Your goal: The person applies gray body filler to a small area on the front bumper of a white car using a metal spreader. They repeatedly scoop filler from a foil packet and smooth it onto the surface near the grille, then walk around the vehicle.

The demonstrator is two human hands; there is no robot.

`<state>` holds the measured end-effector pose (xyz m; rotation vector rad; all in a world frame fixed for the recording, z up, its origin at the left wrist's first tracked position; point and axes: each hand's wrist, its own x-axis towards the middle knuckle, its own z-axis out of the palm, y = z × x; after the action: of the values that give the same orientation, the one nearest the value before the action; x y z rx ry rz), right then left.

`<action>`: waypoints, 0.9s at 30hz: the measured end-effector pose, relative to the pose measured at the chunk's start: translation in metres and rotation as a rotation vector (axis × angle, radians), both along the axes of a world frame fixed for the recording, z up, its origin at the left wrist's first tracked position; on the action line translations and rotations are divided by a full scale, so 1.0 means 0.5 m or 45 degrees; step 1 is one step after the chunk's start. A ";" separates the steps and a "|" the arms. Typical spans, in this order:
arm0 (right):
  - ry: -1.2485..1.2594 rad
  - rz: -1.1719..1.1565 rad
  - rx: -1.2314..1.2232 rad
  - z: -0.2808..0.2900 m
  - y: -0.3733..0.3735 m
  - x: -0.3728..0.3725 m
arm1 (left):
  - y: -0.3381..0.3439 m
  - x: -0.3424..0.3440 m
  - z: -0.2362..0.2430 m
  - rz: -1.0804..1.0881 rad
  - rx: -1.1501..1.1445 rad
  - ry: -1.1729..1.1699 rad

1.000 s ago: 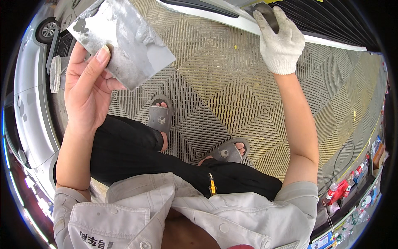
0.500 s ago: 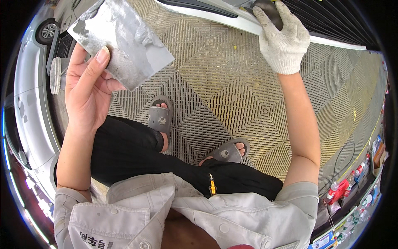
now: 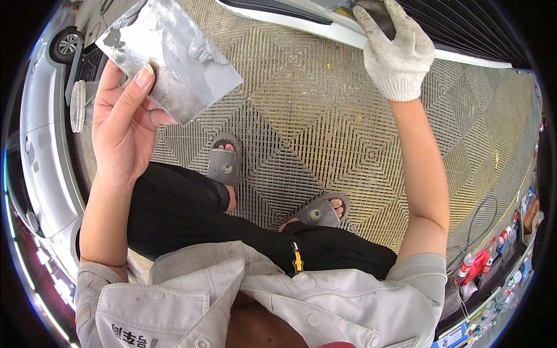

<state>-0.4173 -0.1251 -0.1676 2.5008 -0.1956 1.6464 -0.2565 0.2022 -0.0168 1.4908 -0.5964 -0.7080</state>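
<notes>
My left hand (image 3: pixel 125 124), bare, holds up a flat grey metal plate (image 3: pixel 168 58) smeared with grey filler, thumb on its face. My right hand (image 3: pixel 397 55), in a white knit glove, is closed on a dark pad or block (image 3: pixel 374 11) pressed against a white car body panel (image 3: pixel 301 20) at the top of the view. Most of the dark block is hidden under the glove.
A silver car (image 3: pixel 40 145) curves along the left rim, its wheel (image 3: pixel 67 43) at top left. The floor is yellowish plastic grating (image 3: pixel 301 127). My feet in grey sandals (image 3: pixel 225 165) rest on it. Bottles and cans (image 3: pixel 499 249) line the lower right edge.
My gloved right hand has slid a little rightward and upward along the white panel. The left hand with the plate has stayed in place.
</notes>
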 end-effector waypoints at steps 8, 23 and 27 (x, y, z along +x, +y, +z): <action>-0.125 -0.059 -0.228 -0.014 -0.018 0.007 | 0.000 0.000 0.001 -0.023 -0.021 -0.005; 0.438 0.655 0.970 0.014 0.116 -0.059 | -0.016 -0.022 -0.019 0.015 0.076 0.068; 0.476 1.616 1.743 0.039 0.171 -0.057 | -0.035 -0.021 -0.037 -0.041 0.043 0.120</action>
<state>-0.4459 -0.0395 -0.1482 4.5481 0.7336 1.2998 -0.2669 0.1845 -0.0352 1.4731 -0.5398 -0.8123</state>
